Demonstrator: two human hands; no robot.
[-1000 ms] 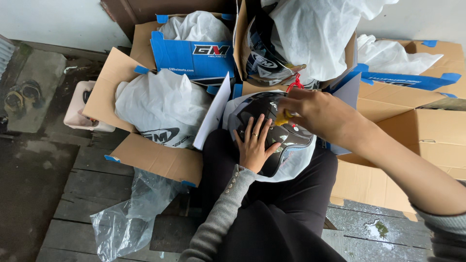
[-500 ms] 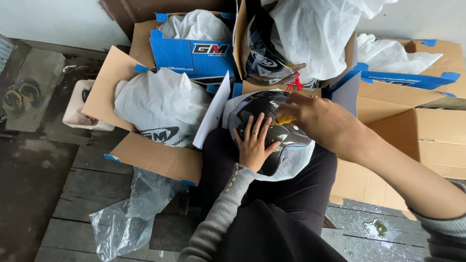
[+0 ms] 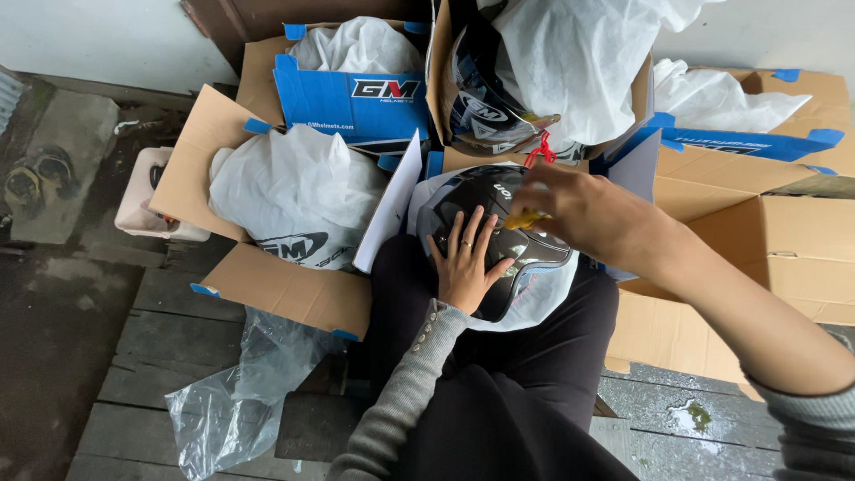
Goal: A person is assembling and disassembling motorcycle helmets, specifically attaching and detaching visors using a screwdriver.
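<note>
Glossy black, the motorcycle helmet (image 3: 499,236) lies on the person's lap, cradled in a white cloth bag (image 3: 534,298) spread over dark trousers. The left hand (image 3: 465,263) rests flat on the shell with fingers spread, pressing it down rather than gripping. The right hand (image 3: 579,209) hovers over the helmet's upper edge, fingertips pinched on a small yellow piece (image 3: 527,217); what that piece is cannot be told.

Just beyond the helmet a red tie (image 3: 537,153) hangs from another bagged helmet (image 3: 485,111) standing in an open cardboard box (image 3: 441,53). To the left, an open brown carton (image 3: 267,285) with blue tape at its corners holds a bulky white cloth bag (image 3: 298,191); behind it stands a blue box (image 3: 352,93). More brown cartons (image 3: 766,232) crowd the right side. A crumpled clear plastic bag (image 3: 236,401) lies on the wet wooden planks (image 3: 151,330) at lower left.
</note>
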